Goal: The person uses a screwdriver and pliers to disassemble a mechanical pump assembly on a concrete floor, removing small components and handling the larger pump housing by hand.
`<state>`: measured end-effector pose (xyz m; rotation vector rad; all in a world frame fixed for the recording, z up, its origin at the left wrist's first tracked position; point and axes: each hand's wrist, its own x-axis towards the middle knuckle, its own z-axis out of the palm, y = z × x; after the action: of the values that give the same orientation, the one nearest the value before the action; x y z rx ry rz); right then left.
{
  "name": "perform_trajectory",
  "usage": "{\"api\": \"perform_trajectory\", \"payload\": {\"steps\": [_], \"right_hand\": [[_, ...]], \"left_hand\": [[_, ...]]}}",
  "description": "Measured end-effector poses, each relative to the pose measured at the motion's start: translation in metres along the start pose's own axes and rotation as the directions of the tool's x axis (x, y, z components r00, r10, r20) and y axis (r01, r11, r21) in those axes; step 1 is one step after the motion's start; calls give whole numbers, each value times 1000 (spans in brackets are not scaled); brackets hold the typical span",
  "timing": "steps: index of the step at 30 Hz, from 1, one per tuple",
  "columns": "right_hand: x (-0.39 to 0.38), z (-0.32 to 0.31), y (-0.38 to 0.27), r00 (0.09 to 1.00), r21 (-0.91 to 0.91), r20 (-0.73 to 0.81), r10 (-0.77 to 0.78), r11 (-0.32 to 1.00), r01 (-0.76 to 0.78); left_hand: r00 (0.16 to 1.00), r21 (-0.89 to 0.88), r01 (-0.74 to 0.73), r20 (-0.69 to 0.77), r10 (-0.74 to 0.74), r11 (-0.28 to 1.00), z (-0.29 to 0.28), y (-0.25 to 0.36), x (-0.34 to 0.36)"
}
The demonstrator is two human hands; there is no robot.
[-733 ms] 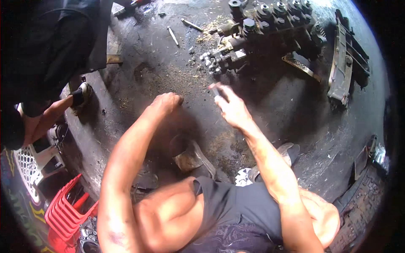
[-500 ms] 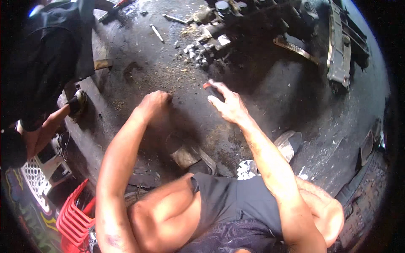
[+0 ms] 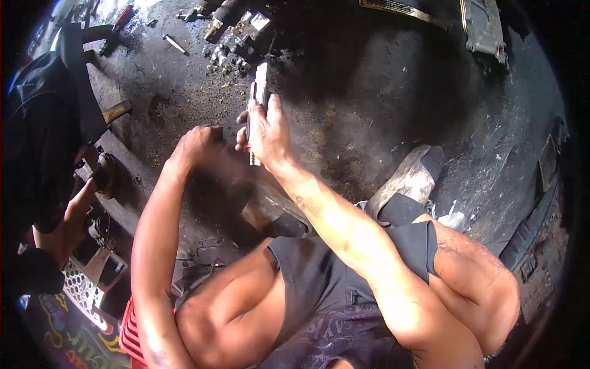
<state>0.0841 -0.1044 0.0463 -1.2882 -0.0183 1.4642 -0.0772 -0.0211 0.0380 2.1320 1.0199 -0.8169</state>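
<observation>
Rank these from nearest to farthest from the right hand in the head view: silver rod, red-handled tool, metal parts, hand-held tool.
1. Hand-held tool: in the right hand.
2. Metal parts: ahead, slightly left.
3. Silver rod: farther left.
4. Red-handled tool: far upper left.

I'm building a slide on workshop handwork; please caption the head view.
Right hand holding a slim silver-tipped tool, left hand nearby, above a dark, grimy floor with metal parts beyond.

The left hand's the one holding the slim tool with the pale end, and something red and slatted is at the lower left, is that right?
Not quite: the right hand holds the slim tool, as the head view shows. The red slatted thing is at the lower left, as you said.
</observation>
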Motion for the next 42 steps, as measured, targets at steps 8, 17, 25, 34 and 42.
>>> {"api": "perform_trajectory", "payload": {"steps": [8, 17, 25, 34, 42], "right_hand": [[16, -14, 10, 982, 61, -159, 105, 993, -96], [6, -1, 19, 994, -220, 3, -111, 969, 109], [-4, -25, 16, 998, -90, -22, -59, 994, 57], [10, -50, -10, 988, 242, 68, -139, 963, 119], [13, -20, -19, 1000, 123, 6, -8, 992, 7]], "left_hand": [[1000, 5, 3, 1, -3, 1000, -5, 5, -2], [999, -78, -8, -48, 4, 997, 4, -3, -8], [995, -29, 22, -92, -25, 999, 3, -8, -18], [998, -19, -9, -55, 8, 1000, 1, 2, -12], [1000, -34, 19, -17, -20, 999, -6, 6, -14]]}}
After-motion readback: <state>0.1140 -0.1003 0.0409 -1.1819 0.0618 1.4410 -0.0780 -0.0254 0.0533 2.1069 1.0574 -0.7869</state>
